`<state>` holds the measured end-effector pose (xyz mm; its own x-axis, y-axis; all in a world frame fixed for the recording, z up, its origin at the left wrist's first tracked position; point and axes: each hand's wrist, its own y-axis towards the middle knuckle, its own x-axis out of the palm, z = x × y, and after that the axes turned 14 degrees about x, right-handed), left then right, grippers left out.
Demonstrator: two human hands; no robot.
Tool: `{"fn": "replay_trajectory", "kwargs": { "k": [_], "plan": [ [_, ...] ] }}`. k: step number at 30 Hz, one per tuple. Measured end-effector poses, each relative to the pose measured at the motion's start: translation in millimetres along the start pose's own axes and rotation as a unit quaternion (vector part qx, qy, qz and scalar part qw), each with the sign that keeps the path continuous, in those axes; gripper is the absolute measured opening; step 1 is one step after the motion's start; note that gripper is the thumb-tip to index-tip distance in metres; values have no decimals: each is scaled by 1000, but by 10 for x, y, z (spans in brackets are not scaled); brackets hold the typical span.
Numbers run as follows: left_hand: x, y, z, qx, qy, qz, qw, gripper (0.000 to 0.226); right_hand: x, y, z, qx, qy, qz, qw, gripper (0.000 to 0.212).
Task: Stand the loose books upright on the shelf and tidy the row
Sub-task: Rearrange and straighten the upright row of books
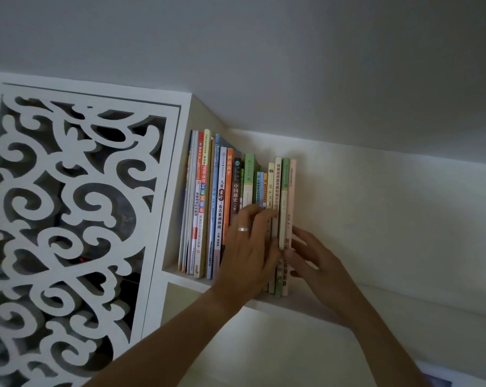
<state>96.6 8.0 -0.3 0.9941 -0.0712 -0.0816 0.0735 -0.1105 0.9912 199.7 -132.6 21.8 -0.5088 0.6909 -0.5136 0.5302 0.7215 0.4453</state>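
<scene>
Two hands square up a row of books on a white shelf

The row of books (230,202) stands upright on the shelf (300,303), packed against its left wall beside a carved white lattice panel (68,219). The left hand (250,247), wearing a ring (243,229), lies flat with fingers spread over the middle spines. The right hand (310,256), fingers loosely apart, presses against the pink book (291,191) at the row's right end, next to a green book (284,196)
</scene>
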Motion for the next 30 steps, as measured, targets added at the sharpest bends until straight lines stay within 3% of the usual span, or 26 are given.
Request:
{"fn": "replay_trajectory", "kwargs": {
  "k": [6, 13, 17, 24, 27, 30],
  "plan": [
    [5, -44, -7, 8, -14, -11, 1000, 53, -66, -42, 25, -3, 15, -54, 998, 50],
    [-39, -35, -35, 13, -67, -24, 997, 44, -59, -39, 97, 41, 99, -110, 988, 73],
    [-65, -23, -100, 9, -102, -12, 995, 38, -52, -34, 129, 39, 82, -85, 992, 79],
    [-31, -55, -78, 5, -49, -10, 999, 40, 18, -82, 42, 18, -45, -23, 999, 91],
    [-25, -66, -47, 4, -27, -20, 999, 40, 40, -93, 65, -2, -68, -8, 998, 84],
    [-1, -95, -50, 24, 26, -47, 998, 42, 44, -120, 63, 5, -95, 75, 993, 66]
  ]
}}
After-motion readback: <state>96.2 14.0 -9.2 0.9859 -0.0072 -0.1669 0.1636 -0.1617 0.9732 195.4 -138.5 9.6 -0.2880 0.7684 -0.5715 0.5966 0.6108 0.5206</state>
